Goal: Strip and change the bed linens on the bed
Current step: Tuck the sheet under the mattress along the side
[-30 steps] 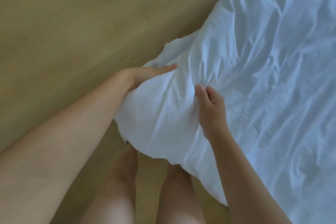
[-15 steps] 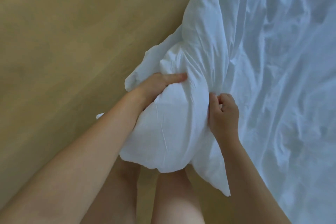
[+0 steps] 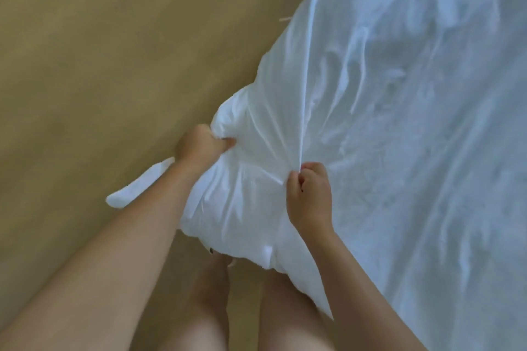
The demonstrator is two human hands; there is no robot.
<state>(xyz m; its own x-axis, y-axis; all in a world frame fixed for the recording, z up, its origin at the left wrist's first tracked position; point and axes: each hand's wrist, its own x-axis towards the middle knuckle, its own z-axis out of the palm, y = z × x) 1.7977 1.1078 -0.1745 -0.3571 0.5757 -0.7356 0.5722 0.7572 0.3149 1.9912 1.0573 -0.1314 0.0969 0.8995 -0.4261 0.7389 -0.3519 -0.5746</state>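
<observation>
The left hand (image 3: 204, 145) is clenched around a gathered fold of the white crumpled cotton bed linen (image 3: 399, 122), with its thumb pressed into the cloth. The right hand (image 3: 309, 196), to the right and slightly nearer, pinches a tight ridge of the same fabric in curled fingers. Between the hands the linen swells into a puffy bundle, and creases fan out from each grip. One long straight crease runs far from the right hand. A small dark button (image 3: 211, 250) shows at the bundle's near edge. A narrow white flap (image 3: 137, 185) pokes out left under the forearm. The rest of the linen spreads rumpled across the right. Bare legs (image 3: 211, 308) stand on the tan wooden floor (image 3: 99, 65).
</observation>
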